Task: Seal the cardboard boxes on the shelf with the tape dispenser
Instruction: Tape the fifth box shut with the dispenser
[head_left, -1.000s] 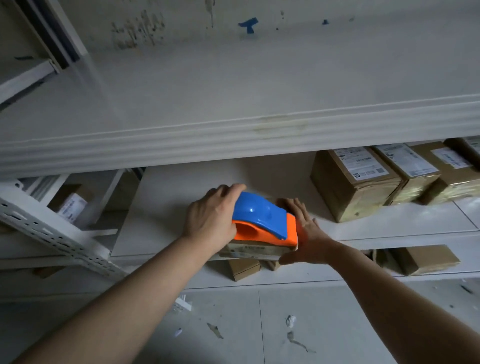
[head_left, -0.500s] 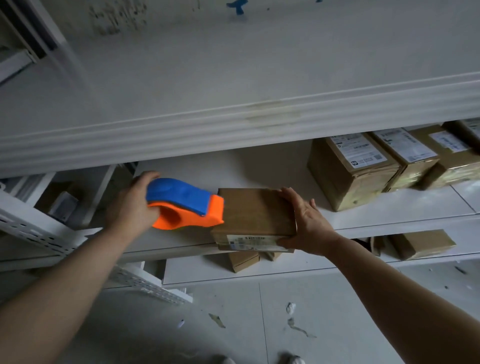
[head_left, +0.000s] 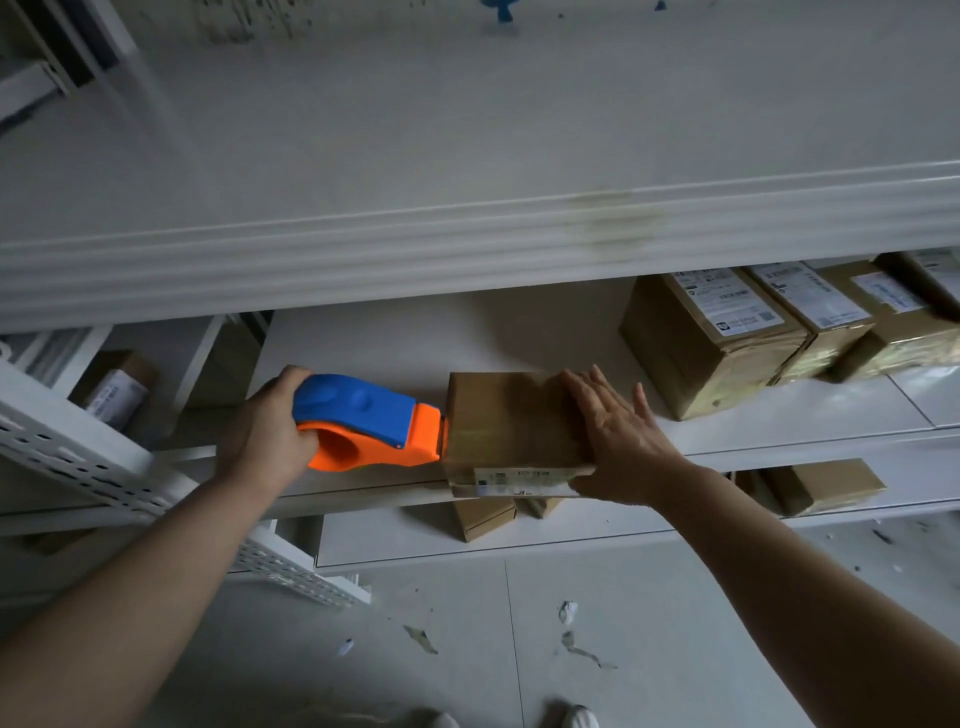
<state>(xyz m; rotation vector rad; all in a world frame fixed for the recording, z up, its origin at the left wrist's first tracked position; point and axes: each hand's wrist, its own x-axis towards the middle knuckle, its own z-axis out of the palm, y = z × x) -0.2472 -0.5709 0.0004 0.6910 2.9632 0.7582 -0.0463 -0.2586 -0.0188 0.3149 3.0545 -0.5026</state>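
Status: left hand grips the rear of the blue-and-orange tape dispenser, fingers curled round its handle. The orange nose touches the left end face of the brown box, near the top edge. The box sits at the front edge of the middle shelf, label facing out. Right hand lies flat on the box's right end, fingers straight and spread, thumb down at the front corner. It is pressing, not clamping.

Progress, my read: the top pass on this box is probably laid. There is a faint sheen across the lid, but the tape itself is too hard to see to confirm. What looks left here is the wrap-down on the left end plus the cut. The labelled boxes further right on the same shelf show glossy tape on their sides, so they are likely finished. Plain boxes on the lower shelf: seal state not visible.

Delta: 1 s ago the dispenser sat on top of the box under the left hand. 0.5 s ago it was off the left edge, slightly lifted. Now it is lower, nose against the end face. The right hand went from clasping the right side to flat on top. The box is in about the same spot.
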